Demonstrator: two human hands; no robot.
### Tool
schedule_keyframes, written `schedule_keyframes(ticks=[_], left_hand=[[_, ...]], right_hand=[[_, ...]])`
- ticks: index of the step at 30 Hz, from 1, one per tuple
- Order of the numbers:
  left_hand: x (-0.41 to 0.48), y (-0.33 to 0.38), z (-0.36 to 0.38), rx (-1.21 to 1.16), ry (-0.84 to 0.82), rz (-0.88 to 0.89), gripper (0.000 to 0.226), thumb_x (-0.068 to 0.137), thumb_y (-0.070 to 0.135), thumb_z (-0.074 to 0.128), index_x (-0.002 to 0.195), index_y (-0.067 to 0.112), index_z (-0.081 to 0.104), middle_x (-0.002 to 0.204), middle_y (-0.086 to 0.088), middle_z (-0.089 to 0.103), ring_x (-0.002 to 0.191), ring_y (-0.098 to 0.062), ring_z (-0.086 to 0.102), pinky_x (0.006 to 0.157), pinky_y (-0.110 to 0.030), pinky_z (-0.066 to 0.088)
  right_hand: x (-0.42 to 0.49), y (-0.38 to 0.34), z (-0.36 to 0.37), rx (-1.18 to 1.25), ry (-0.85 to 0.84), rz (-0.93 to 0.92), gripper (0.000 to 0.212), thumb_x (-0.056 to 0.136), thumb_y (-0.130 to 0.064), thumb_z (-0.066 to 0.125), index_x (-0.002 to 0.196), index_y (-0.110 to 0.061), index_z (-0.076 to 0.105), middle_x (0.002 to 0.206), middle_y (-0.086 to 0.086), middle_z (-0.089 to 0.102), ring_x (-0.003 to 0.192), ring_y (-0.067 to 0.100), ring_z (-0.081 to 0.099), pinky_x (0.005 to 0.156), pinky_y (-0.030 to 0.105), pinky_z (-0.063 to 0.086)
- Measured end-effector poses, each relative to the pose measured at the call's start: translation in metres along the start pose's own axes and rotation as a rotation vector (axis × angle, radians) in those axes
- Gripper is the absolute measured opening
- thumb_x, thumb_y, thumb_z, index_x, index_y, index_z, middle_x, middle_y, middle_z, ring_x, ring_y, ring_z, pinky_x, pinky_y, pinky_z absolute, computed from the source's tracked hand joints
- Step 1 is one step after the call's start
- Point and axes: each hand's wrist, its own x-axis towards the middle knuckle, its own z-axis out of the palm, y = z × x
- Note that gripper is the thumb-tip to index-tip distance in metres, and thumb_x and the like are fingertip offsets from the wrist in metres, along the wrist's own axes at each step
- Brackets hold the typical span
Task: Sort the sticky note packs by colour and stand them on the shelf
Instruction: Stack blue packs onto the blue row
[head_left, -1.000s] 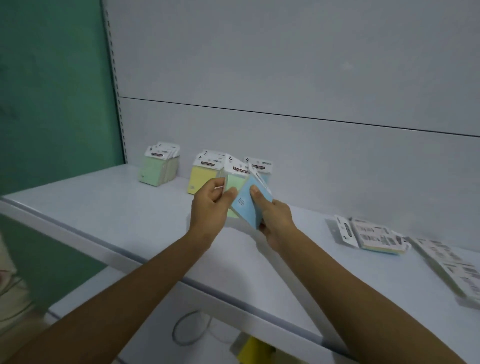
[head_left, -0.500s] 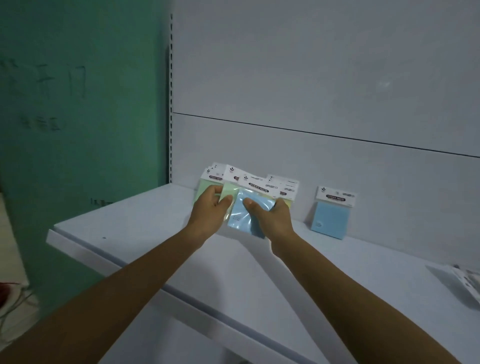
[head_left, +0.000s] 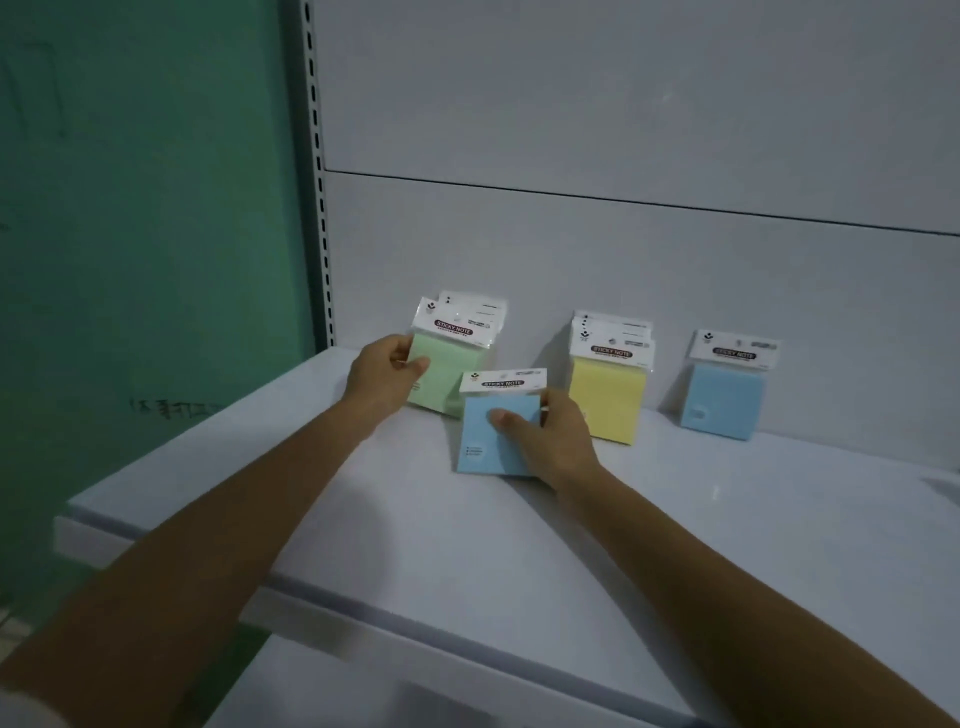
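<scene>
Near edge of white shelf (head_left: 467, 545) is crossed by both forearms. Blue pack (head_left: 485, 441) is pinched in right hand (head_left: 558, 441), thumb laid across its face; contact with the shelf cannot be told. Further back, left: green packs (head_left: 457, 364) are gripped at their left edge by left hand (head_left: 382, 376). Yellow packs (head_left: 608, 400) are stood against back panel (head_left: 623, 260); second blue pack (head_left: 722, 397) is stood far right, apart.

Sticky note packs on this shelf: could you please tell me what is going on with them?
A person is sorting them by colour. The left hand holds the front green pack, standing by the back panel. The right hand grips a blue pack in front of the row. Yellow packs and a second blue pack stand further right on the shelf.
</scene>
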Motion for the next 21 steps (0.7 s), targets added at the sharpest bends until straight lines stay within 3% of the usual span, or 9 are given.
schedule_keyframes(ticks=[4,8,10,15,18,21], left_hand=[[0.006,-0.008,0.003,-0.027,0.015,0.020,0.023,0.087,0.012,0.063,0.109,0.008,0.062,0.109,-0.010,0.066,0.093,-0.025,0.063,0.084,-0.036,0.053],[0.005,-0.020,0.008,0.009,0.074,0.085,0.029,0.084,0.014,0.068,0.109,0.012,0.054,0.086,0.005,0.057,0.073,-0.010,0.056,0.068,-0.022,0.048],[0.008,-0.023,0.008,0.020,0.077,0.092,0.027,0.083,0.015,0.069,0.106,0.012,0.055,0.080,0.010,0.053,0.070,-0.004,0.053,0.066,-0.016,0.044],[0.013,-0.026,0.010,0.015,0.059,0.065,0.026,0.083,0.022,0.068,0.104,0.013,0.056,0.094,0.002,0.060,0.086,-0.015,0.057,0.074,-0.024,0.048],[0.012,-0.022,0.011,-0.039,0.022,0.011,0.047,0.081,0.041,0.068,0.115,0.016,0.049,0.095,0.007,0.058,0.083,-0.010,0.060,0.069,-0.022,0.049],[0.013,-0.022,0.014,0.099,-0.039,0.025,0.078,0.067,0.059,0.072,0.128,0.021,0.041,0.113,0.007,0.057,0.097,-0.014,0.060,0.086,-0.036,0.052]], right_hand=[[0.001,0.006,-0.001,-0.059,0.054,-0.035,0.041,0.078,-0.038,0.072,0.108,-0.014,0.056,0.107,0.000,0.067,0.096,0.018,0.065,0.087,0.043,0.054],[0.002,0.012,0.000,0.017,0.063,-0.045,0.036,0.078,-0.035,0.074,0.102,-0.016,0.056,0.104,0.000,0.069,0.092,0.016,0.067,0.082,0.042,0.057],[0.002,0.013,0.000,0.028,0.059,-0.050,0.036,0.077,-0.034,0.074,0.102,-0.016,0.056,0.104,0.000,0.069,0.092,0.016,0.067,0.081,0.041,0.057],[0.004,0.014,0.000,0.032,0.048,-0.056,0.037,0.079,-0.034,0.073,0.105,-0.014,0.056,0.105,0.000,0.069,0.092,0.015,0.067,0.081,0.039,0.057],[0.004,0.013,0.000,0.025,0.053,-0.068,0.038,0.080,-0.035,0.072,0.108,-0.014,0.056,0.106,-0.001,0.068,0.092,0.014,0.066,0.080,0.038,0.057],[0.002,0.010,0.000,0.034,0.072,-0.081,0.038,0.081,-0.034,0.071,0.110,-0.014,0.056,0.106,-0.002,0.067,0.092,0.012,0.065,0.080,0.035,0.056]])
